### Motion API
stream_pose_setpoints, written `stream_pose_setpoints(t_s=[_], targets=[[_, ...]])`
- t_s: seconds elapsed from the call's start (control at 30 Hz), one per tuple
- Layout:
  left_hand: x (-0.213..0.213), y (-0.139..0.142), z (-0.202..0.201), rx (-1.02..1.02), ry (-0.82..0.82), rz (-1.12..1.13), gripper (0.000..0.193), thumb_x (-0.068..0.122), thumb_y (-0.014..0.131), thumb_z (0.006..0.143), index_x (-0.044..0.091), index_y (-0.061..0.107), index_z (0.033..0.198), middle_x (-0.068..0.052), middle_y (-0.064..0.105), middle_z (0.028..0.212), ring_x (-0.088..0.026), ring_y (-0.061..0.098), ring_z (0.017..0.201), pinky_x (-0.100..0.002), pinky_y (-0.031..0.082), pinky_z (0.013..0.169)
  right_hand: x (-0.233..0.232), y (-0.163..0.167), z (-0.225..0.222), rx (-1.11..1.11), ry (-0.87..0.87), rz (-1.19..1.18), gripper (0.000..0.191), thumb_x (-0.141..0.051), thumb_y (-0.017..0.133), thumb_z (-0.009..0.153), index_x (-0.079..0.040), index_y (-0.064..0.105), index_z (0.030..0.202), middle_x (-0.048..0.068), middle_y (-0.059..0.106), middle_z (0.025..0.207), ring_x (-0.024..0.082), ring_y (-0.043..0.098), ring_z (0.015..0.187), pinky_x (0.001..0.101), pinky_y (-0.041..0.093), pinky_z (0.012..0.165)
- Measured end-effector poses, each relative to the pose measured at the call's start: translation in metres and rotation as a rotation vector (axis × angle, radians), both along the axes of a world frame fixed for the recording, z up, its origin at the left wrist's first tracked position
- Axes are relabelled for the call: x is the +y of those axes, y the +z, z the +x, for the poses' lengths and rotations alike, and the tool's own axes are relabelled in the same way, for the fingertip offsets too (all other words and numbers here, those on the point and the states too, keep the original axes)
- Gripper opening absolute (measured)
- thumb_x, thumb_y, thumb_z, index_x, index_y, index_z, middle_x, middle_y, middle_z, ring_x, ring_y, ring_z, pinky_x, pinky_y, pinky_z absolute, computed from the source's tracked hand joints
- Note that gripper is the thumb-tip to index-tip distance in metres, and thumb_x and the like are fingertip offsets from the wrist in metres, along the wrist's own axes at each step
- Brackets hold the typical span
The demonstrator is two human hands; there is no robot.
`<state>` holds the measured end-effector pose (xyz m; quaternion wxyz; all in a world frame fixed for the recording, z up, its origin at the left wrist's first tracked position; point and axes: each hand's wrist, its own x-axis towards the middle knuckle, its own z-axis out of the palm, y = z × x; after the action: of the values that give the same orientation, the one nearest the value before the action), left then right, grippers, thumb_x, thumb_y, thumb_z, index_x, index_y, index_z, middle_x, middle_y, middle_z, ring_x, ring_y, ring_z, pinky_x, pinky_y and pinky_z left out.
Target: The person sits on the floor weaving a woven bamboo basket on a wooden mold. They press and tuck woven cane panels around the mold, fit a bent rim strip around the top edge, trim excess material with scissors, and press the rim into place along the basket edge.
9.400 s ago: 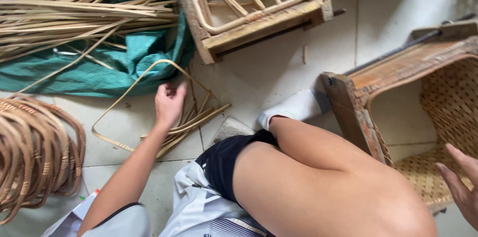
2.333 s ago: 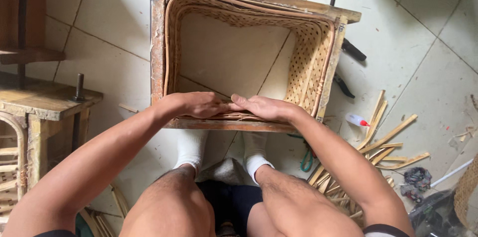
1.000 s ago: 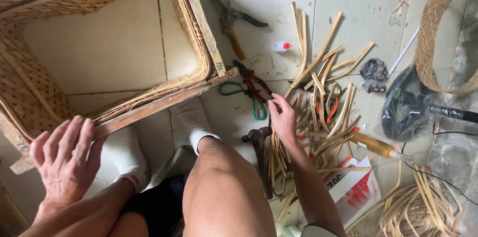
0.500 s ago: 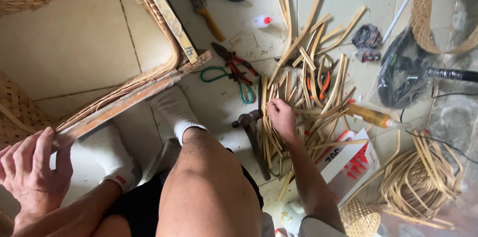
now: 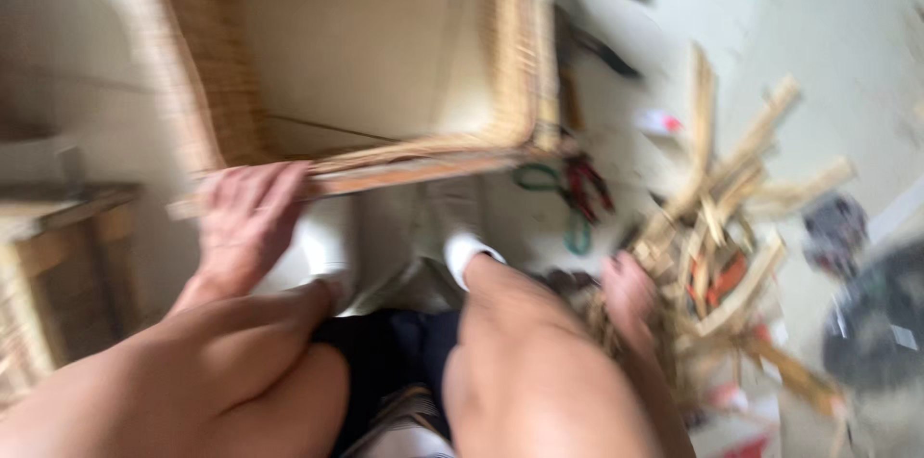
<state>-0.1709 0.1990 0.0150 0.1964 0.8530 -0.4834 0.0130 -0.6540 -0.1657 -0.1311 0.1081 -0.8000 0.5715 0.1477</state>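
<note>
Item: woven cane frame, rectangular, set in a wooden rim, lying on the pale tiled floor ahead of the person's knees; the tiles show through its open middle. The view is heavily motion-blurred.

Left hand: laid flat on the near wooden rail of the frame at its left end, fingers extended and spread over the rail, not curled around it.

Right hand: lowered at the near edge of a loose heap of cut cane strips on the floor to the right of the frame. Blur hides whether its fingers are open or closed on anything.

Adjacent items: pliers with red and green handles on the floor just below the frame's right corner, between the frame and the strips; a dark hand tool beside the frame's right side; a small white and red object near the top of the heap; a dark rounded object at the right edge, kind not discernible; part of a wooden stool at the left edge.

Also in view: the person's bare knees, dark shorts and white socks, directly below the frame.
</note>
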Motion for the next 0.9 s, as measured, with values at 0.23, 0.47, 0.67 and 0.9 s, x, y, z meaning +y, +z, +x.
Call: stream_pose_setpoints(t_s=[0.23,0.47,0.67,0.9], targets=[[-0.004,0.006,0.029,0.157,-0.045,-0.085,0.051,0.029,0.08,0.091,0.004,0.065,0.133,-0.008,0.069,0.119,-0.025,0.063,0.108,-0.043,0.044,0.101,-0.006,0.109,0.103,-0.776,0.25,-0.086,0.01,-0.009,0.059,0.114,-0.001,0.056,0.119,0.01,0.067,0.096,0.017,0.066,0.081,0.0321,0.055,0.078],[0.014,-0.001,0.058,0.163,-0.209,-0.054,0.062,0.036,0.075,0.09,0.001,0.057,0.138,-0.012,0.069,0.118,-0.026,0.063,0.101,-0.046,0.043,0.11,0.045,0.217,0.331,-0.431,1.154,0.339,0.045,-0.008,0.069,0.087,-0.008,0.063,0.132,0.008,0.066,0.09,0.022,0.068,0.071,0.0361,0.057,0.062],[0.014,-0.003,0.058,0.033,-0.222,0.091,0.061,0.022,0.064,0.09,0.017,0.049,0.149,-0.008,0.065,0.12,-0.022,0.063,0.103,-0.046,0.043,0.109,0.076,0.252,0.417,-0.102,1.402,0.306,0.047,-0.016,0.071,0.086,-0.013,0.064,0.132,0.009,0.062,0.079,0.025,0.067,0.068,0.0388,0.057,0.059],[-0.005,-0.012,0.047,0.104,-0.266,0.001,0.06,0.011,0.058,0.09,0.003,0.049,0.148,-0.01,0.065,0.131,-0.022,0.063,0.113,-0.036,0.048,0.1,0.085,0.245,0.414,0.033,1.393,0.267,0.043,-0.015,0.067,0.092,-0.01,0.062,0.134,0.011,0.06,0.078,0.025,0.068,0.066,0.0376,0.057,0.057]])
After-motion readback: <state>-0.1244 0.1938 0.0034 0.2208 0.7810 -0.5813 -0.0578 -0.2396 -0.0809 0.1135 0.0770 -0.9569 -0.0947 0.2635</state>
